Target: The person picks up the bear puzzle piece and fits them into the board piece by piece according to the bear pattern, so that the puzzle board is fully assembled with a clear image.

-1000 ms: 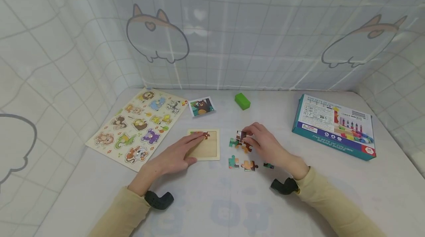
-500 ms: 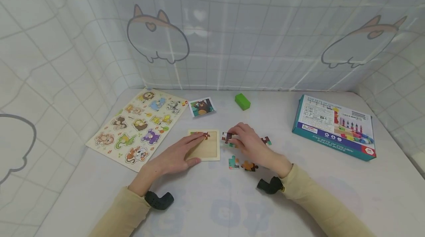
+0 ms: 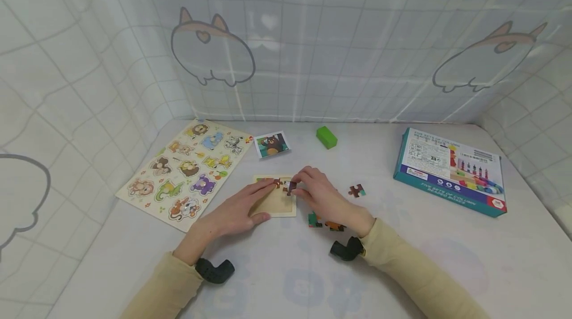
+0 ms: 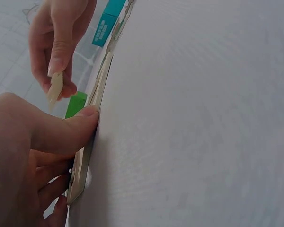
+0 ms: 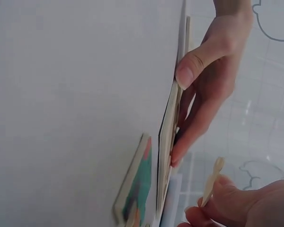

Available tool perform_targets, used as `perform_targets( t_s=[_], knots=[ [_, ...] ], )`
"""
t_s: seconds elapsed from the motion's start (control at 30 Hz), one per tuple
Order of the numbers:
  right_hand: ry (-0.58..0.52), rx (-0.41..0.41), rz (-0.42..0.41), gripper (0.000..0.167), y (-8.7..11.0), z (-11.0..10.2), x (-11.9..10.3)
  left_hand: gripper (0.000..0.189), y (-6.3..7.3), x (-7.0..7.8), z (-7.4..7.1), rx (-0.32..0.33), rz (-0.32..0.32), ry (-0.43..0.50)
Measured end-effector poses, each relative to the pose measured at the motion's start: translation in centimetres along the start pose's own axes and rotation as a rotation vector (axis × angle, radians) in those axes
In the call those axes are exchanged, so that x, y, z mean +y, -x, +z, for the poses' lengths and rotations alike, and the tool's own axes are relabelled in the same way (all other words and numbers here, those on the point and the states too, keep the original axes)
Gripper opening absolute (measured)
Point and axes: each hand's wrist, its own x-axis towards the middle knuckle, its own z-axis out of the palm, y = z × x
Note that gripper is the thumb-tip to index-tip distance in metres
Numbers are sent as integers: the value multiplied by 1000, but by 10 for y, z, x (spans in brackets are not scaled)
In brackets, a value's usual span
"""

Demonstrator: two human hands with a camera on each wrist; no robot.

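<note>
My left hand (image 3: 239, 207) lies over the left side of a shallow wooden puzzle tray (image 3: 295, 207). Its fingers reach across to a brown puzzle piece (image 3: 277, 183) at the tray's top, and in the left wrist view its thumb (image 4: 83, 120) touches the rim. My right hand (image 3: 319, 195) pinches another puzzle piece (image 3: 292, 188), dark with some white, above the tray's upper right corner. That piece is tilted, its pale edge (image 5: 209, 187) showing in the right wrist view. Loose puzzle pieces lie right of the tray, including a brown one (image 3: 357, 190) and a green one (image 3: 315, 220).
A bear picture card (image 3: 272, 144) and a green block (image 3: 326, 137) sit beyond the tray. At the left lies an animal puzzle board (image 3: 187, 167); a beaded-toy box (image 3: 450, 170) stands at the right. An orange-brown piece (image 3: 335, 225) lies near the right forearm.
My right hand has picked up the dark puzzle piece from the loose ones and carried it left over the tray. My left hand has stayed in place.
</note>
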Motion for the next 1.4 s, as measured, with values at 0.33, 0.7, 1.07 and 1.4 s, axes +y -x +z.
perform_targets(
  t_s=[0.33,0.7,1.07,1.4],
  knots=[
    [17,-35,7,22,-12,4,-6,73,-2,2,1,-11,-4,13],
    [0,-67,26,24,-16,13,-1,74,-2,3,1,-5,-11,0],
    [38,23,3,21,-18,20,14,73,-1,6,3,12,-29,-13],
    [52,31,29,20,-20,24,20,74,-2,6,4,28,-23,-26]
  ],
)
